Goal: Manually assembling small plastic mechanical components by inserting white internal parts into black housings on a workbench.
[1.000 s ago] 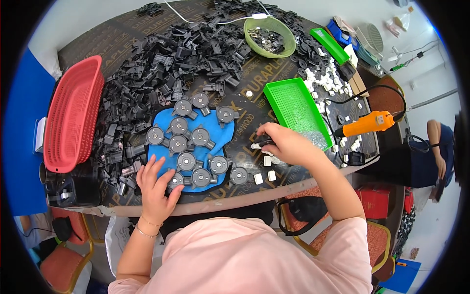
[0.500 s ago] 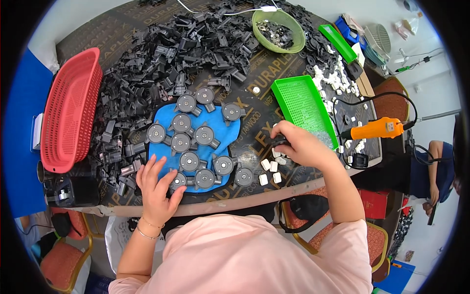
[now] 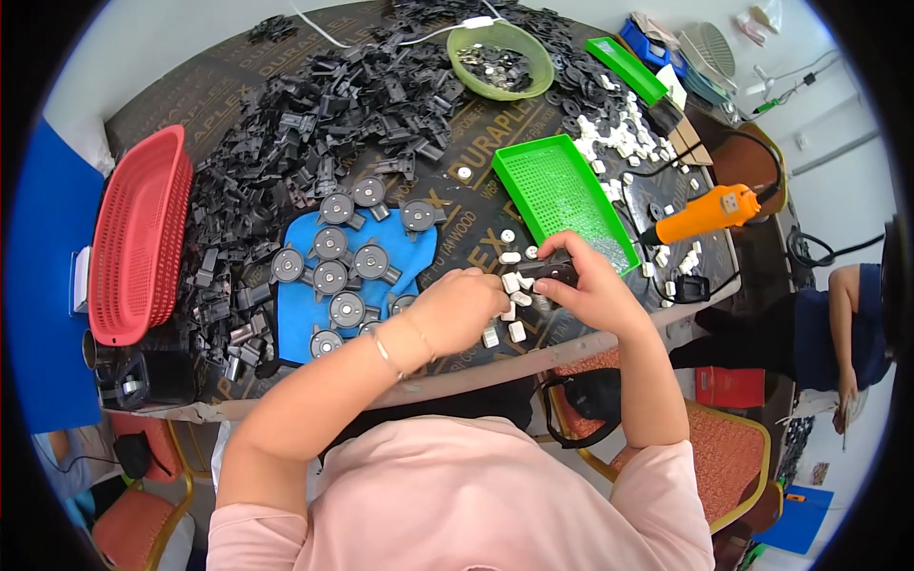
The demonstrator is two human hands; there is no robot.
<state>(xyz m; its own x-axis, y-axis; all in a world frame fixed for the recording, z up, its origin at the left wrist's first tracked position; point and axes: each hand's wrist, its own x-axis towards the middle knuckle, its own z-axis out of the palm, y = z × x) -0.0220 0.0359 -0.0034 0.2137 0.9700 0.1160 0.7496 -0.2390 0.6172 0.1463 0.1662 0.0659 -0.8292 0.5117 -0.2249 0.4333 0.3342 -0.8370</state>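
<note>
Dark desk [image 3: 466, 214] fills the middle of the frame, its near edge curving below the hands. At centre right, the right hand [image 3: 592, 285] pinches a black piece [image 3: 556, 273] between thumb and finger. The left hand [image 3: 459, 309] reaches in at centre, fingers curled beside the white bits [image 3: 517, 330]; whether its grip holds one, I cannot tell.

Left of centre, grey discs [image 3: 371, 261] on a blue cloth [image 3: 421, 246] look put together. Plenty seems left loose: a heap of black parts [image 3: 324, 114] at upper left and more white bits at upper right.

Bare desk opens between the cloth and the green tray [image 3: 562, 195]. Below the hands, the edge leaves little room; at right, the orange screwdriver [image 3: 705, 212] and its cable [image 3: 776, 157] narrow the way.
</note>
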